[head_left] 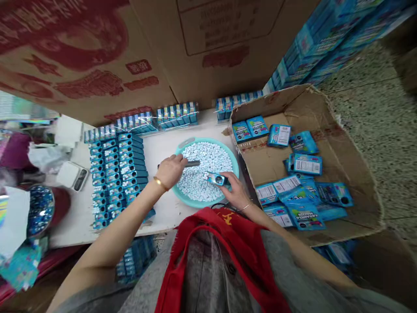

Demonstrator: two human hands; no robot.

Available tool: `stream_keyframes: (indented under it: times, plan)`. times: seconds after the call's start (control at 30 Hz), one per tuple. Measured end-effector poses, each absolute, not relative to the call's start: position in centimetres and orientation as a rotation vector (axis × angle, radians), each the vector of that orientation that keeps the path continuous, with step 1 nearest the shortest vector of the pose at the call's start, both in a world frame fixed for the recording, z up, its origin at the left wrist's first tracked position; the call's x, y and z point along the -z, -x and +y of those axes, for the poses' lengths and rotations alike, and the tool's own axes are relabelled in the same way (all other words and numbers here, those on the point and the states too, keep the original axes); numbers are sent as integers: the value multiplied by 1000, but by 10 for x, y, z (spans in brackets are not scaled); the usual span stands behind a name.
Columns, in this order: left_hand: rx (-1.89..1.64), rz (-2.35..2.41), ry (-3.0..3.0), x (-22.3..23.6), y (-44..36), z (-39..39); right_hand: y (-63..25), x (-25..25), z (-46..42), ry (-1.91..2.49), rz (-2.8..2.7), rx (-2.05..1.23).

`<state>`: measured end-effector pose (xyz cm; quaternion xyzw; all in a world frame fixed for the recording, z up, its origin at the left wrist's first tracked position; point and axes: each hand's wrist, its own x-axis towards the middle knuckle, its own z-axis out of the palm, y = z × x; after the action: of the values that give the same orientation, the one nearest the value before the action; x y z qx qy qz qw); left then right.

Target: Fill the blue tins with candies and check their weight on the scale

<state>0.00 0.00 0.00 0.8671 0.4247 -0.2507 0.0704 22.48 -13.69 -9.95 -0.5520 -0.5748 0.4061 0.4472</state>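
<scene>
In the head view a turquoise basin (235,170) holds many small white candies (208,152). Over its left side, my left hand (171,171) is closed around a dark, narrow, flat tool (193,164), whose tip points right above the candies; the tool's exact kind does not show. My right hand (237,191), at the basin's right side, grips a small blue candy box (215,178) tilted over the candies. The box has a dark round window, and some white candies are at its left end.
Rows of blue boxes (132,163) stand left of the basin. Wrapped packs (177,116) line the back, against a big carton (163,56). At right is an open cardboard box (355,174) with several blue packets (304,215). A white scale (72,175) lies far left.
</scene>
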Motion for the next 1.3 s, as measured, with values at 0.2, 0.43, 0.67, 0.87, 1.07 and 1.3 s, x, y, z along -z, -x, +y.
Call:
stream_keyframes:
  times: [0.2, 0.43, 0.67, 0.87, 1.07, 1.3]
  plan:
    - [781, 1109, -2419, 76, -4, 3, -241, 94, -139, 1453, -1338, -928]
    - [528, 993, -2271, 123, -30, -21, -248, 97, -134, 1504, -1124, -948]
    - [330, 920, -2160, 103, -25, -35, -246, 101, -127, 1469, -1040, -1008]
    - [115, 899, -2176, 39, 4, -35, -243, 105, -122, 1495, -1131, -931]
    - [261, 911, -2406, -28, -16, -28, -230, 103, -121, 1451, -1450, -848]
    - [945, 1014, -2690, -76, -79, -43, -213, 104, -125, 1335, -1596, -797]
